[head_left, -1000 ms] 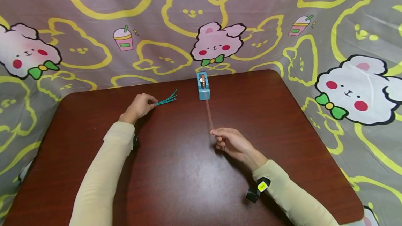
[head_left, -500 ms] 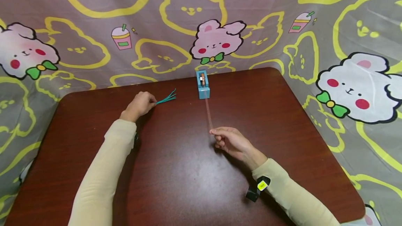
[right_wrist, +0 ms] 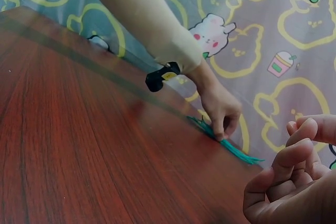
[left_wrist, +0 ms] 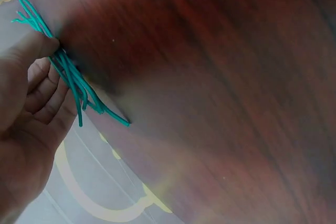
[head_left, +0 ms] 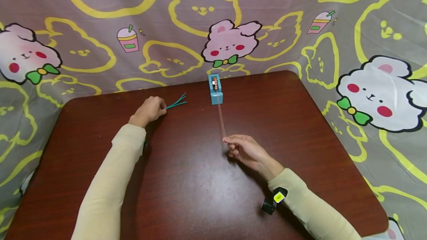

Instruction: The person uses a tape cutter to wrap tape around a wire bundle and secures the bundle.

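Fingers (left_wrist: 43, 88) pinching on both sides: teal strands (left_wrist: 71, 75) left, clear tape (head_left: 221, 121) right

Left hand (head_left: 148, 110) gripped the strands between thumb and fingertips over the table (head_left: 186, 188); pinched part hidden, ends splayed out either side. Whether the bundle touched wood, could not tell. Middle, near the far edge: blue dispenser (head_left: 217, 99), its roll (head_left: 215, 84) partly hidden between the walls. Tape ran from there toward the person, see-through, hard to follow. Right hand (head_left: 248, 153) held it, thumb against forefinger; tape's end hard to make out. Sleeves (head_left: 100, 192) cut off below.
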Tool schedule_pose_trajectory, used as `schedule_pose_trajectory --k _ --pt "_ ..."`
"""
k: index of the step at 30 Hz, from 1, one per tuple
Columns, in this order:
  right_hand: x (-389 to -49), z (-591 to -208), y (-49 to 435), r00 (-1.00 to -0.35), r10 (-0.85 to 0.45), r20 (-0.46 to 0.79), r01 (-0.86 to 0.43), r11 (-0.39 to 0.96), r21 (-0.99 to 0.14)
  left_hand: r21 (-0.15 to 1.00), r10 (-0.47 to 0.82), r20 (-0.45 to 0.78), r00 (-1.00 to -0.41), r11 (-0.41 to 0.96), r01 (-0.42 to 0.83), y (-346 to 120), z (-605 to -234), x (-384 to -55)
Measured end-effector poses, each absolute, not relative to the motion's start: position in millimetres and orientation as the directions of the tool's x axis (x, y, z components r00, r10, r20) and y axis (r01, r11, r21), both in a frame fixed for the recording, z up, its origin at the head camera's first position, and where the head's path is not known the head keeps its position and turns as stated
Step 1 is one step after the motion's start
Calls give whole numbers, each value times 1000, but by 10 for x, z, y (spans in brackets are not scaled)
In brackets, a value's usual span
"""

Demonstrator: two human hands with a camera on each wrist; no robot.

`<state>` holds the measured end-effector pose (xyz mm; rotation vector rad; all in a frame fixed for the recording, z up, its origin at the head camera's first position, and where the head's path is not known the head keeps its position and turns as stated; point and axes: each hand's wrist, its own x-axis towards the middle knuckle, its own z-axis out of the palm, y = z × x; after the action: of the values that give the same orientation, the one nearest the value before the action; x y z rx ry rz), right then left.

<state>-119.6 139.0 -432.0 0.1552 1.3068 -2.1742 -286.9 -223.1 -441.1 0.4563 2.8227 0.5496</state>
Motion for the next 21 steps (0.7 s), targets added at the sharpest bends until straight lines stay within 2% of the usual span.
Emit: schedule_pose_trajectory --k 6,14,21 --pt "-1201 -4313 1396 -817 -429 -384 541 -342 -768 351 367 -202 -908 893 283 -2216 -4404 -2874" --pt "-1206 -4303 1391 -815 -425 -394 548 -343 -763 240 419 -193 -887 897 371 -2186 -4400 -2847" --pt "-1209 -4301 1393 -815 -421 -398 550 -346 -760 244 420 -202 -885 897 370 -2183 -4404 -2827"
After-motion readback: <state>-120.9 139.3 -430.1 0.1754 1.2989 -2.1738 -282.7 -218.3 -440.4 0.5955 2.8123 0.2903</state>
